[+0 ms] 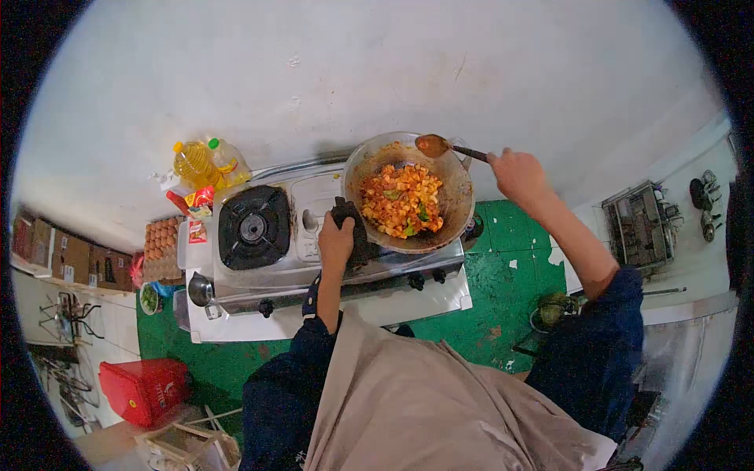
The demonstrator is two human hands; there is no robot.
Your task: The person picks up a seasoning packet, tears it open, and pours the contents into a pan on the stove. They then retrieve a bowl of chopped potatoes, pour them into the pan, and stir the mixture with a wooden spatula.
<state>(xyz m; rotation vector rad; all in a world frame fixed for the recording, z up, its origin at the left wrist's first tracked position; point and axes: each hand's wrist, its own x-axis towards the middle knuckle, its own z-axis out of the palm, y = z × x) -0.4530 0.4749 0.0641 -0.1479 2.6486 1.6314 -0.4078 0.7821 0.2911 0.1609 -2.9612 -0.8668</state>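
Note:
A large metal wok (466,200) sits on the right side of the gas stove, with diced food in red-orange sauce (402,196) and a few green leaves inside. My right hand (518,179) is closed round the dark handle of a cooking spoon (432,145). Its sauce-coated head is over the wok's upper right rim, above the food. My left hand (336,242) grips a dark cloth (358,235) against the wok's left side. Whatever part of the wok lies under the cloth is hidden.
Left of the wok is a bare burner (253,226) on the stove (314,192). Beyond it stand an oil bottle (195,163), a green-capped bottle (228,159), and a tray of eggs (161,247). A metal saucepan (202,290) sits at the front left corner. A red box (145,390) is lower left.

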